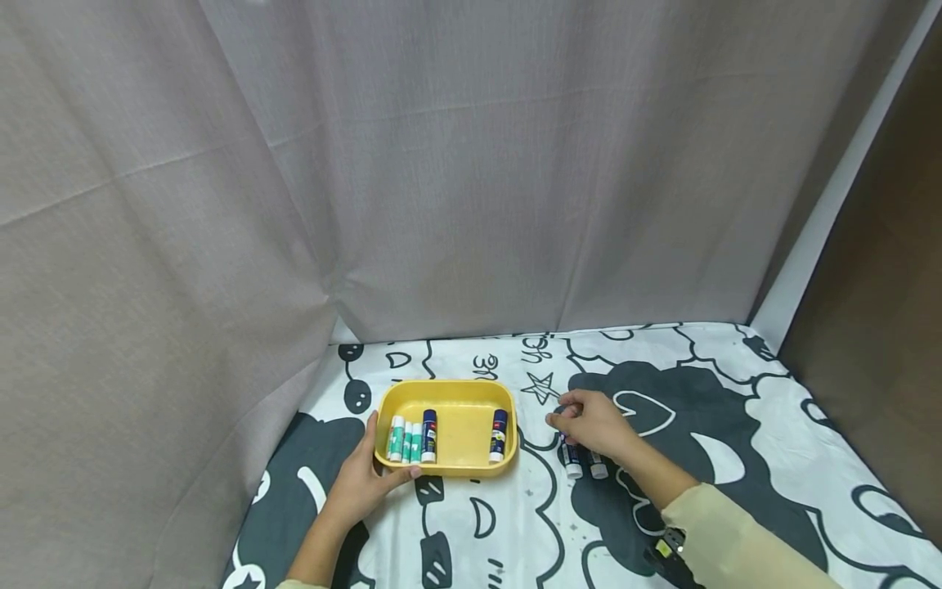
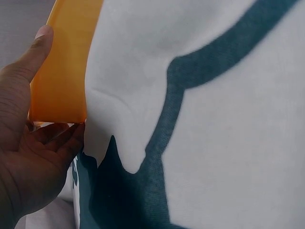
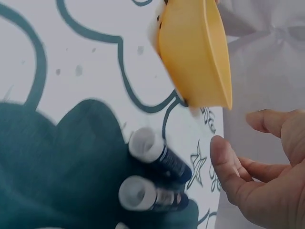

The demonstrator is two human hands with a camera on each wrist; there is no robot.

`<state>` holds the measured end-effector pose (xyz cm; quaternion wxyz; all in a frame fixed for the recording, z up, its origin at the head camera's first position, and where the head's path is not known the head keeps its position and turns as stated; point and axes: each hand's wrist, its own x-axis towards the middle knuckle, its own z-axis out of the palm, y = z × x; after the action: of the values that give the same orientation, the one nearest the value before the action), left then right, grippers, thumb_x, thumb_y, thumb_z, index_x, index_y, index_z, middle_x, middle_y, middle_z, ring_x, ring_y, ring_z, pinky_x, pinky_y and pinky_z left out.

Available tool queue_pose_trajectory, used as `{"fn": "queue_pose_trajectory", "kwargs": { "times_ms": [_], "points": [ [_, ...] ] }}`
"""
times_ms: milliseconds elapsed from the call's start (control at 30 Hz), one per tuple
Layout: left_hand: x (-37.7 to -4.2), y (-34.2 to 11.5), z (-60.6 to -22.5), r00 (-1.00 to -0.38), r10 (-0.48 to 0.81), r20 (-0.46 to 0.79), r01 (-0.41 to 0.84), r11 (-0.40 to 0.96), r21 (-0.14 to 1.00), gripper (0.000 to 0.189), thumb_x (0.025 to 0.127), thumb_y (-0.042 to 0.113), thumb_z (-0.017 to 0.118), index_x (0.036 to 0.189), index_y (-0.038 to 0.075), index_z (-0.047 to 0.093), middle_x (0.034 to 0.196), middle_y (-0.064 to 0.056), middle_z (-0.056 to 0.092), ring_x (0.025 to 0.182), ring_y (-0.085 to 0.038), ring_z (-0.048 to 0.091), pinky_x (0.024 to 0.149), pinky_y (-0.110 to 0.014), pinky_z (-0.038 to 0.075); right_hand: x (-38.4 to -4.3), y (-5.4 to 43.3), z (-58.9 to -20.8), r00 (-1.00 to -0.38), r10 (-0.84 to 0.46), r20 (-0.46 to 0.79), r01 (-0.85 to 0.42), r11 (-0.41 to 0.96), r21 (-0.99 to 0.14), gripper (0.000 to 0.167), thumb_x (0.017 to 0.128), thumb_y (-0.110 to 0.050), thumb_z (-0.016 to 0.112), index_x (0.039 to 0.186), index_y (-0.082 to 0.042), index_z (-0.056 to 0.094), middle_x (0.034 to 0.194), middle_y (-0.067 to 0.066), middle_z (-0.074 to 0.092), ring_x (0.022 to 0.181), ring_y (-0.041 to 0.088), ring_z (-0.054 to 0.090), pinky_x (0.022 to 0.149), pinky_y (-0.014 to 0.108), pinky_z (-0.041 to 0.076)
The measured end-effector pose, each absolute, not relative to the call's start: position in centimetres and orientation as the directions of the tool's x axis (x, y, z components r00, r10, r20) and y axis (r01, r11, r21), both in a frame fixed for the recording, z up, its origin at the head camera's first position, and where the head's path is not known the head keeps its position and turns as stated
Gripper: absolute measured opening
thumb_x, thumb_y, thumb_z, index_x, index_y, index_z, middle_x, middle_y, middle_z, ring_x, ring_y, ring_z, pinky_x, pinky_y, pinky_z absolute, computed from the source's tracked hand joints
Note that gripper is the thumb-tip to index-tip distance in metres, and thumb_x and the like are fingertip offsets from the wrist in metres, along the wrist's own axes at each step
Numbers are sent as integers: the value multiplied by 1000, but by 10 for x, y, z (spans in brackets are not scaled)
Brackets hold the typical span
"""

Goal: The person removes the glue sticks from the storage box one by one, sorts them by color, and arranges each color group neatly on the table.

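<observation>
My left hand (image 1: 362,483) holds the yellow tray (image 1: 464,471) at its left end, thumb by the front rim and fingers along the side. In the left wrist view the fingers bend in under the tray's corner (image 2: 66,86). Inside the tray lie several green-and-white glue sticks (image 1: 397,440) and a dark blue glue stick (image 1: 429,438) at the left, with another blue glue stick (image 1: 498,433) at the right. My right hand (image 1: 592,421) hovers over two blue glue sticks (image 3: 169,162) with white ends on the cloth, thumb and fingers apart, holding nothing.
A black-and-white patterned cloth (image 1: 508,523) covers the table. Grey curtain (image 1: 471,204) hangs behind and at the left, and a brown panel (image 1: 876,327) stands at the right. A small white tip (image 3: 121,225) shows at the bottom of the right wrist view.
</observation>
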<state>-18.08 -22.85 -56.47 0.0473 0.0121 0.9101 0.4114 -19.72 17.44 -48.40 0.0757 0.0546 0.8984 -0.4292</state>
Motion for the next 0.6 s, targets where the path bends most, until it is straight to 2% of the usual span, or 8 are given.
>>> {"fn": "queue_pose_trajectory", "kwargs": {
  "times_ms": [100, 267, 500, 600],
  "points": [
    [-180, -228, -564, -995, 63, -77, -16, 659, 752, 142, 80, 64, 95, 179, 13, 8, 181, -23, 29, 164, -46, 39, 130, -64, 39, -199, 165, -480, -982, 15, -186, 155, 622, -768, 56, 100, -24, 82, 142, 9, 64, 92, 8, 71, 73, 22, 75, 65, 35, 61],
    [-180, -229, -564, -995, 59, -75, -17, 660, 751, 143, 78, 65, 95, 179, 14, 8, 182, -22, 29, 164, -46, 39, 130, -63, 40, -203, 148, -475, -975, -11, -222, 168, 618, -768, 56, 101, -27, 82, 144, 5, 65, 94, 7, 70, 76, 21, 76, 63, 30, 53],
    [-181, -229, -566, -996, 58, -71, -15, 663, 749, 144, 78, 66, 95, 179, 13, 8, 182, -22, 29, 164, -46, 38, 130, -63, 40, -208, 122, -471, -969, -39, -242, 176, 576, -798, 51, 101, -22, 81, 142, 4, 67, 104, 10, 72, 78, 19, 79, 71, 33, 66],
    [-181, -229, -566, -995, 60, -74, -16, 659, 752, 143, 78, 66, 95, 180, 14, 8, 182, -22, 28, 164, -46, 38, 130, -62, 40, -209, 111, -472, -971, -65, -230, 158, 546, -823, 50, 100, -20, 81, 141, 6, 68, 103, 10, 72, 80, 21, 80, 75, 36, 68]
  ]
}}
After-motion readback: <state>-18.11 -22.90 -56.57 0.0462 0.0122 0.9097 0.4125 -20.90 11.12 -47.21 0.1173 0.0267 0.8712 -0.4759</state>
